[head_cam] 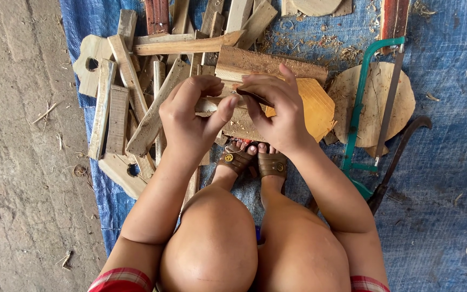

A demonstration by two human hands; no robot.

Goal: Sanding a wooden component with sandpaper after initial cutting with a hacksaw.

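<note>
My left hand (190, 116) grips one end of a small wooden stick (207, 104) held level above my feet. My right hand (277, 111) closes on the stick's other end and pinches a thin dark blade-like piece (255, 97) against it. Under both hands lies a yellowish cut board (314, 105), with a long brown plank (266, 64) just beyond it. The middle of the stick is hidden by my fingers.
A heap of wood offcuts (131, 103) lies at left on a blue tarp (449, 178). A green-framed hacksaw (377, 97) rests over a round wooden disc (401, 100) at right, beside a dark curved bar (401, 157). Bare concrete (22, 162) borders the tarp.
</note>
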